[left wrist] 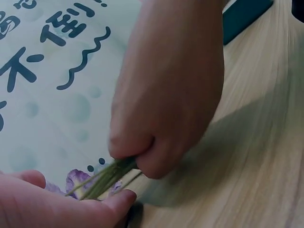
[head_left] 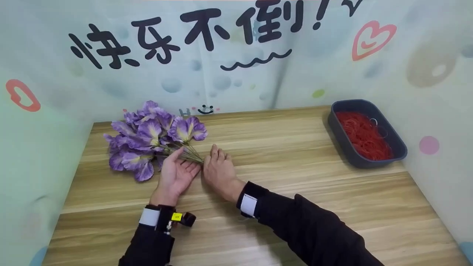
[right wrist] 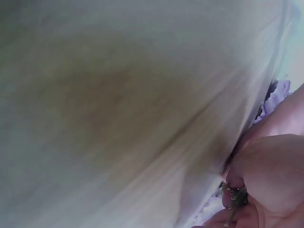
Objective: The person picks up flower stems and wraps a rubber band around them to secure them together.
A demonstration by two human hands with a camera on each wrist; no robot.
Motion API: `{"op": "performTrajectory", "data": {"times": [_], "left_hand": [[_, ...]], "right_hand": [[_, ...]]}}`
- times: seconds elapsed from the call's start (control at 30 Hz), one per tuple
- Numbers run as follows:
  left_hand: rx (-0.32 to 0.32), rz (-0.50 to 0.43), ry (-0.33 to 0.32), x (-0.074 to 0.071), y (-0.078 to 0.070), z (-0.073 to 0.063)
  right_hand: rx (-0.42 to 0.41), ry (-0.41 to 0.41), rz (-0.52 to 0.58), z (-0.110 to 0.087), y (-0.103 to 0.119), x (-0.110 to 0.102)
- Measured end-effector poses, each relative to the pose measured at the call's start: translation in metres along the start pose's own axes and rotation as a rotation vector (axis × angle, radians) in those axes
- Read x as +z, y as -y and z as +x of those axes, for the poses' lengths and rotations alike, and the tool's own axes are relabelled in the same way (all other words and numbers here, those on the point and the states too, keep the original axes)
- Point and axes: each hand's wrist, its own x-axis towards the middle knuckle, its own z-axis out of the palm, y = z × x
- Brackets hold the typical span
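Note:
A bunch of purple artificial irises (head_left: 147,135) lies at the left of the table, its blooms spread to the left. Their thin green stems (left wrist: 102,180) run together to the right. My right hand (head_left: 221,173) grips the gathered stem ends, and in the right wrist view the cut ends (right wrist: 237,197) poke out of its curled fingers. Palm turned up, my left hand (head_left: 179,175) lies along the stems just left of the right hand. Its fingers are extended, with the thumb raised near the stems.
A dark blue-grey plastic box (head_left: 338,138) holding many red rubber bands (head_left: 362,136) stands at the table's back right. Behind the wood-grain table (head_left: 281,147) rises a printed backdrop (head_left: 236,88), with more printed sheet at both sides.

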Motion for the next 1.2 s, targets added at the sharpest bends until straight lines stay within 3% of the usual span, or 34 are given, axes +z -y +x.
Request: {"op": "performTrajectory", "data": {"times": [0.17,0.3,0.4,0.5,0.7,0.83,1.0,1.13,1.2], "left_hand": [[0.049,-0.098,-0.038,-0.004,0.000,0.001],[0.120,-0.264,-0.029,0.000,-0.002,0.001],[0.184,-0.370,-0.022,0.007,-0.003,-0.003],[0.231,-0.448,0.005,0.012,-0.003,-0.009],[0.379,-0.471,0.095,0.020,0.004,-0.019],[0.483,-0.440,0.158,0.025,0.013,-0.023],[0.552,-0.348,0.175,0.032,0.024,-0.028],[0.598,-0.146,0.131,0.039,0.031,-0.031],[0.597,0.004,0.093,0.043,0.034,-0.033]], "right_hand": [[0.005,-0.146,-0.057,-0.011,0.006,-0.005],[-0.006,-0.272,-0.092,-0.017,0.010,-0.007],[-0.029,-0.325,-0.045,-0.021,0.010,-0.012],[-0.062,-0.306,0.051,-0.024,0.006,-0.019],[-0.104,-0.138,0.326,-0.028,-0.009,-0.032],[-0.140,-0.082,0.527,-0.027,-0.021,-0.037],[-0.178,-0.043,0.645,-0.001,-0.024,-0.002],[-0.182,-0.043,0.675,0.030,-0.021,0.048],[-0.193,-0.061,0.694,0.036,-0.020,0.062]]}}
